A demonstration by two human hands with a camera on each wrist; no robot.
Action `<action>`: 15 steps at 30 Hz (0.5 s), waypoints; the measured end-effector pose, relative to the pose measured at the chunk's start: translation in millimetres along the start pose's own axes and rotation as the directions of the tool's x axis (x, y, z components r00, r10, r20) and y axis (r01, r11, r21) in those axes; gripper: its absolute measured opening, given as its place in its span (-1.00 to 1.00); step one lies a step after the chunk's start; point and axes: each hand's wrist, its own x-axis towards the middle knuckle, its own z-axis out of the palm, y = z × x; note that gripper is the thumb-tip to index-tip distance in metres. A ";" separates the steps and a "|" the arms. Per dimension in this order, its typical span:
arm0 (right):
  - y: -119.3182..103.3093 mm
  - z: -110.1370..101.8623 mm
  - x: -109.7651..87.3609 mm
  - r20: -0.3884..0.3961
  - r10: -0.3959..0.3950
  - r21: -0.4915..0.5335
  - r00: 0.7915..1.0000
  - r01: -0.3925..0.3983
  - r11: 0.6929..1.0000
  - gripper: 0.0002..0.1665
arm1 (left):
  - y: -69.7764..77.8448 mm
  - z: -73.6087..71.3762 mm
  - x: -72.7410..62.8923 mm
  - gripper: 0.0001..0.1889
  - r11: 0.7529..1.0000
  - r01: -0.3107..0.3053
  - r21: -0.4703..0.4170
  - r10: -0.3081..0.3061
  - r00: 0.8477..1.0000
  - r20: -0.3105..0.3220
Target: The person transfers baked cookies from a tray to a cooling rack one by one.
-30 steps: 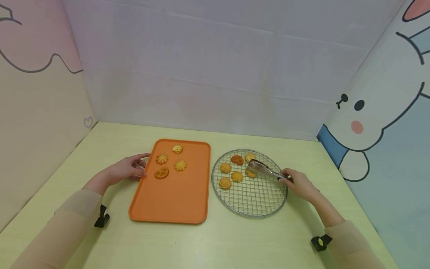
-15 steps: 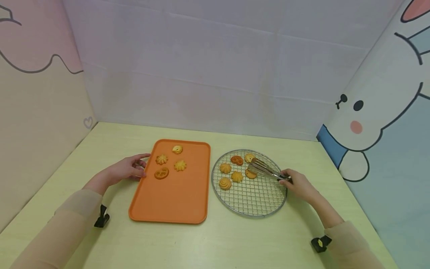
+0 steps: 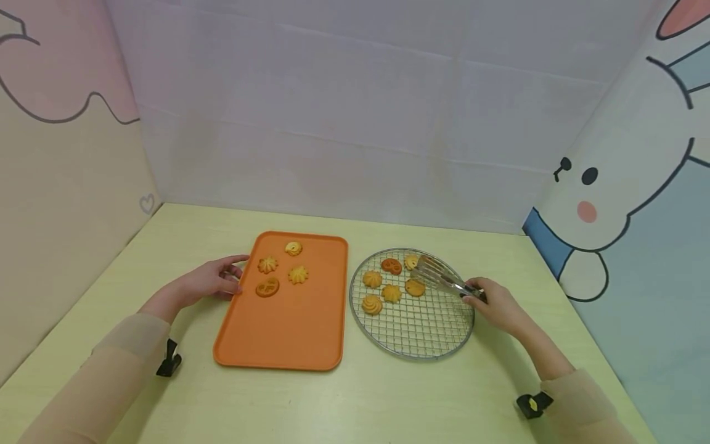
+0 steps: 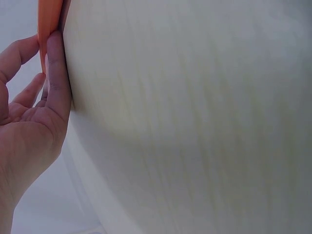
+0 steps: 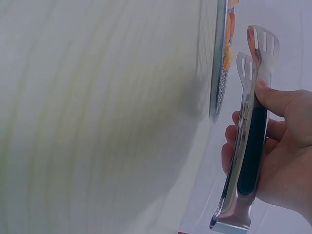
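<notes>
My right hand (image 3: 497,303) grips metal serving tongs (image 5: 253,131) with a dark green handle grip, their slotted ends slightly apart. They are over the upper right of a round wire cooling rack (image 3: 410,356), close beside a round cookie (image 3: 415,287) and partly overlapping a pale cookie (image 3: 411,262) in the head view. No cookie shows between the ends in the right wrist view. At the left edge of an orange tray (image 3: 283,336), my left hand (image 3: 208,282) holds the rim, with fingers on both sides of it in the left wrist view.
Several cookies lie on the tray's far half, among them a pretzel-shaped cookie (image 3: 267,287). More sit on the rack, including a swirled cookie (image 3: 371,304) and a star-shaped cookie (image 3: 391,293). Tray and rack stand side by side on a pale table (image 3: 355,407) with walls behind.
The tongs have turned and their ends have spread, shifting slightly right off the round cookie, which now shows fully. My left hand and the tray have stayed in place.
</notes>
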 end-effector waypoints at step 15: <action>-27.6 -11.6 -4.0 -0.052 -0.042 -0.029 0.998 0.041 0.999 -0.53 | -0.6 0.9 -0.4 -0.12 1.000 -0.010 -0.006 0.010 1.000 -0.002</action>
